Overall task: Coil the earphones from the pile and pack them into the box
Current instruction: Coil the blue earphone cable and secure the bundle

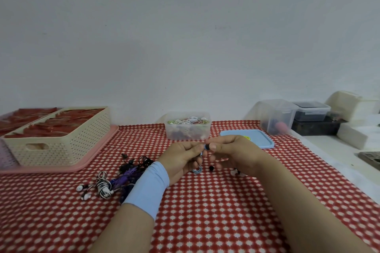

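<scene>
1. The clear box [187, 129] stands at the far edge of the red-and-white checked tablecloth [205, 211], by the wall. It holds wound earphones of mixed colours.
2. Just in front of the box, the left hand [181, 159] and the right hand [236, 154] meet above the cloth. Together they hold the blue earphones [204, 150].
3. The left hand's fingers are curled round the blue cable, and a small loop of it hangs below the palm.
4. The right hand's thumb and forefinger pinch the dark end of the cable tightly. Its other fingers are loosely bent beneath.
5. A black earbud [211, 168] dangles between the two hands, nearer the viewer than the box.
6. The pile [133, 168] of dark and purple earphones lies in front and to the left of the box. It is just beside the left wrist, which wears a pale blue wristband [150, 187].
7. A wound black-and-white set [102, 187] lies farther out from the box, to the left of the pile.
8. The blue lid [257, 139] lies flat just right of the box, partly behind the right hand.
9. A cream basket [59, 146] on a pink tray [96, 154] sits well left of the box.
</scene>
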`<state>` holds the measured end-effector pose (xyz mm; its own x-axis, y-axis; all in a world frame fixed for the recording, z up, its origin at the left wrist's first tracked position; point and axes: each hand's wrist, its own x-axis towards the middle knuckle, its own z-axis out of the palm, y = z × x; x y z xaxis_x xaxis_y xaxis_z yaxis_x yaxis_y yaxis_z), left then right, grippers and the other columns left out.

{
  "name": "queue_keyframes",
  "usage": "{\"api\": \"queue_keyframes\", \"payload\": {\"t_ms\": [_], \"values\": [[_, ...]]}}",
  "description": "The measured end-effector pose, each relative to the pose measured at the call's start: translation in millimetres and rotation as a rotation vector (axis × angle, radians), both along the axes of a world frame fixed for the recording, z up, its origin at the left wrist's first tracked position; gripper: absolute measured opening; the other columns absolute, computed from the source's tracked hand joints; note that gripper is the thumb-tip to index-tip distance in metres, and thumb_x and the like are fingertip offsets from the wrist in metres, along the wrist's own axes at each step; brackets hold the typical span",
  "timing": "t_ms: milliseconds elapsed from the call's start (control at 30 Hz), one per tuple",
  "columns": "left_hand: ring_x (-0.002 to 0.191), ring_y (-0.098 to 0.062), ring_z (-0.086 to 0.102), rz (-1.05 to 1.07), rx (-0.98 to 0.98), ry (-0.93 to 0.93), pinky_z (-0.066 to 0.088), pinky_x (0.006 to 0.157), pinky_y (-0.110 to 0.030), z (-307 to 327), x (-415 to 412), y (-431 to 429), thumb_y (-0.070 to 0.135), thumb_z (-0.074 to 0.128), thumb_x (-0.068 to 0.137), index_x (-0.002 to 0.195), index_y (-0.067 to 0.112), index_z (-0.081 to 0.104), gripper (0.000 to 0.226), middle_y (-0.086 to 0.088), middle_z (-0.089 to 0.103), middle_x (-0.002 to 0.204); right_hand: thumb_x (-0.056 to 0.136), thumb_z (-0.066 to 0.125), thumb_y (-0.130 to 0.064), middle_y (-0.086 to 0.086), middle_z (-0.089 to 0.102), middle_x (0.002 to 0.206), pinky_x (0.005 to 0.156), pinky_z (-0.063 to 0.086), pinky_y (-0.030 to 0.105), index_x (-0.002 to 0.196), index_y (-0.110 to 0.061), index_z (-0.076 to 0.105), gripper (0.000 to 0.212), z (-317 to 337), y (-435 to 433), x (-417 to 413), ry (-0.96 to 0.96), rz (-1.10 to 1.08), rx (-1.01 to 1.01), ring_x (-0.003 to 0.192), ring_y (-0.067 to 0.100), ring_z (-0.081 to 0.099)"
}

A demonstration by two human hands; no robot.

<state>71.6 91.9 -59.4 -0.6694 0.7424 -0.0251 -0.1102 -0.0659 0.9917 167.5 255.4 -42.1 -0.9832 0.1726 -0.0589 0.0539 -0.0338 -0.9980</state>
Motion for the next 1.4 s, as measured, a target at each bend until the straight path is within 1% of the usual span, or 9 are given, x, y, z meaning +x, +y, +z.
{"api": "queue_keyframes", "payload": {"t_ms": [167, 333, 467, 533, 633, 767, 1000, 1200, 1400], "values": [[0.056, -0.005, 0.057, -0.018, 0.016, -0.021, 0.050, 0.052, -0.015, -0.1, -0.8, -0.8, 0.012, 0.057, 0.097, 0.100, 0.004, 0.070, 0.016, 0.001, 0.067, 0.071, 0.072, 0.078, -0.025, 0.011, 0.074, 0.096, 0.066, 0.055, 0.029, 0.103, -0.011, 0.079, 0.035, -0.7, -0.6, -0.3, -0.017, 0.003, 0.038, 0.076, 0.015, 0.066], [0.055, -0.005, 0.057, -0.017, -0.002, 0.026, 0.050, 0.053, -0.015, -1.0, -1.4, 0.5, 0.008, 0.056, 0.097, 0.097, 0.007, 0.072, 0.016, -0.001, 0.068, 0.071, 0.085, 0.074, -0.019, 0.008, 0.075, 0.092, 0.062, 0.054, 0.028, 0.099, -0.014, 0.080, 0.016, -0.8, 0.6, -0.3, -0.050, 0.009, 0.075, 0.072, 0.014, 0.066], [0.055, -0.006, 0.056, 0.001, 0.012, 0.045, 0.050, 0.055, -0.017, -2.4, -0.7, 3.3, 0.006, 0.056, 0.097, 0.091, 0.007, 0.072, 0.017, -0.001, 0.067, 0.070, 0.070, 0.078, -0.028, 0.006, 0.075, 0.091, 0.061, 0.055, 0.031, 0.097, -0.015, 0.080, 0.029, -2.0, 0.4, -2.0, -0.080, 0.005, 0.043, 0.069, 0.014, 0.065], [0.056, -0.006, 0.058, 0.023, 0.010, 0.047, 0.051, 0.056, -0.017, -2.4, 0.3, 4.8, 0.006, 0.057, 0.096, 0.091, 0.006, 0.072, 0.016, -0.002, 0.068, 0.070, 0.069, 0.080, -0.027, 0.008, 0.075, 0.091, 0.063, 0.057, 0.033, 0.096, -0.014, 0.080, 0.029, -2.9, 0.0, -2.9, -0.081, -0.021, 0.030, 0.069, 0.016, 0.066], [0.059, -0.007, 0.061, 0.077, 0.063, 0.001, 0.052, 0.055, -0.017, -0.6, 1.7, 7.7, 0.008, 0.059, 0.095, 0.094, 0.003, 0.072, 0.013, -0.002, 0.069, 0.073, 0.083, 0.077, -0.014, 0.012, 0.076, 0.088, 0.066, 0.060, 0.033, 0.094, -0.013, 0.080, 0.012, -2.2, -4.4, -5.2, 0.033, -0.132, 0.026, 0.070, 0.019, 0.069], [0.059, -0.009, 0.063, 0.127, 0.075, -0.045, 0.052, 0.053, -0.017, 1.1, 3.4, 7.6, 0.011, 0.060, 0.096, 0.096, 0.003, 0.071, 0.014, -0.002, 0.070, 0.074, 0.089, 0.073, -0.007, 0.013, 0.078, 0.086, 0.070, 0.061, 0.037, 0.096, -0.011, 0.079, 0.011, -0.6, -11.0, -4.5, 0.184, -0.205, 0.173, 0.072, 0.022, 0.073], [0.059, -0.012, 0.064, 0.128, 0.010, -0.069, 0.052, 0.051, -0.019, 1.5, 2.2, 5.2, 0.014, 0.063, 0.095, 0.100, 0.003, 0.071, 0.015, -0.006, 0.070, 0.075, 0.081, 0.081, -0.006, 0.002, 0.078, 0.079, 0.061, 0.058, 0.022, 0.093, -0.014, 0.082, 0.014, 1.7, -8.3, -1.8, 0.213, -0.187, 0.435, 0.068, 0.011, 0.071], [0.063, -0.012, 0.064, 0.137, 0.038, -0.110, 0.053, 0.052, -0.018, 2.2, 3.4, 7.6, 0.015, 0.063, 0.094, 0.108, 0.002, 0.070, 0.020, -0.007, 0.068, 0.079, 0.081, 0.080, -0.005, 0.000, 0.077, 0.075, 0.058, 0.057, 0.024, 0.089, -0.015, 0.082, 0.013, 2.1, -9.4, -2.1, 0.252, -0.216, 0.411, 0.061, 0.007, 0.066], [0.058, -0.008, 0.060, 0.098, 0.038, -0.119, 0.052, 0.051, -0.016, 4.9, 3.2, 4.2, 0.014, 0.059, 0.097, 0.101, 0.000, 0.069, 0.018, -0.001, 0.066, 0.070, 0.094, 0.067, -0.008, 0.003, 0.079, 0.089, 0.066, 0.058, 0.021, 0.100, -0.010, 0.080, 0.014, 4.5, -7.4, 1.4, 0.217, -0.142, 0.378, 0.075, 0.009, 0.073]]}}
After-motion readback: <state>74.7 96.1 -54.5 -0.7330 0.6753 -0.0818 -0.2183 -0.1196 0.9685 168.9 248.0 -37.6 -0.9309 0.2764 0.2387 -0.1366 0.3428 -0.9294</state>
